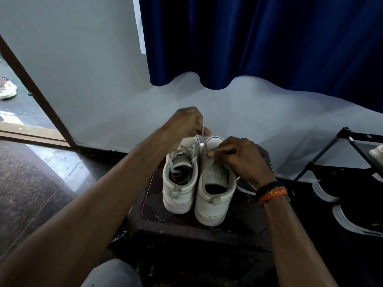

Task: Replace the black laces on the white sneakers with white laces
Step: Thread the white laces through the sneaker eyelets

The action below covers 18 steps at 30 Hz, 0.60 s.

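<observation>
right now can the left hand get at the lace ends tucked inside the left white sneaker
Probably yes. The left hand grips a white lace just above the left white sneaker, whose opening faces up with nothing covering it; it would have to release the lace first.

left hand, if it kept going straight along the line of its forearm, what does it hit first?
Probably the pale wall. The left hand pinches the white lace above the toe end of the sneakers, and nothing shows between its knuckles and the wall. Depth from one view is unclear, so the gap can't be judged.
</observation>
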Each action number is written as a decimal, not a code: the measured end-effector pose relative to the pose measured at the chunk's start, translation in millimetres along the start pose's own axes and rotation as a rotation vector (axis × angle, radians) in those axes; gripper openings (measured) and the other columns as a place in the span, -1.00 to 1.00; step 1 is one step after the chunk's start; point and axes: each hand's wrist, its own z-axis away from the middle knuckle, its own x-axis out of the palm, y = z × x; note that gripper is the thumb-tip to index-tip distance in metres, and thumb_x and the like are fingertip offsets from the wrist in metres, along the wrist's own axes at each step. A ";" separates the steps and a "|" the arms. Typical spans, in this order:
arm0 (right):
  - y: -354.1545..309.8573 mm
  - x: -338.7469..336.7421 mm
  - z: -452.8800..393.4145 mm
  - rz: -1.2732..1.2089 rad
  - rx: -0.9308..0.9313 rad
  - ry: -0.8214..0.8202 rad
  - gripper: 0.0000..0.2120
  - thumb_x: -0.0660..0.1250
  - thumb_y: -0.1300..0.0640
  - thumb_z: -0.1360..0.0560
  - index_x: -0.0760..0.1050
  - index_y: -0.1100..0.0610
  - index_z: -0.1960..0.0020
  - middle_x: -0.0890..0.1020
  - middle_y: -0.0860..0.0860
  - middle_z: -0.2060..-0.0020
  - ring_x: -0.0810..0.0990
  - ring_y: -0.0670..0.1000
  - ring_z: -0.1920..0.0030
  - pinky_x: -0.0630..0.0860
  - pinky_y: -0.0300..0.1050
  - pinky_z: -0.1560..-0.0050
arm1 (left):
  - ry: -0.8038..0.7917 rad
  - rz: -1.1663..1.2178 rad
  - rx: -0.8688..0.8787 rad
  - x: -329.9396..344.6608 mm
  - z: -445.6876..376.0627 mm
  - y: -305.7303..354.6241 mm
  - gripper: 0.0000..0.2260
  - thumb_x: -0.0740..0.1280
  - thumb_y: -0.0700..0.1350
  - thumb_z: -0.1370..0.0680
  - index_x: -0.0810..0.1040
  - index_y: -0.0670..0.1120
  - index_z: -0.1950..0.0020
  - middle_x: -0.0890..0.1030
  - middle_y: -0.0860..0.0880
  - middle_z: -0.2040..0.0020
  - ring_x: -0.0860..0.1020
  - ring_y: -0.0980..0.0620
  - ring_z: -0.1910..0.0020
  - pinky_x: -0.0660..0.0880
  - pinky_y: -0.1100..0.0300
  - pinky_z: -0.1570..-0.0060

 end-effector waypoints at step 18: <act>2.8 -1.7 14.8 -0.348 -0.179 -0.077 -0.84 0.49 0.30 -0.49 0.71 0.31 -0.05 0.75 0.11 -0.02 0.70 0.09 -0.12 0.59 -0.03 -0.22 | -0.295 -1.101 0.215 -2.4 -6.8 -8.1 -0.84 0.38 -0.21 -0.46 0.72 -0.03 0.06 0.70 -0.03 0.02 0.63 -0.03 -0.01 0.60 0.05 -0.04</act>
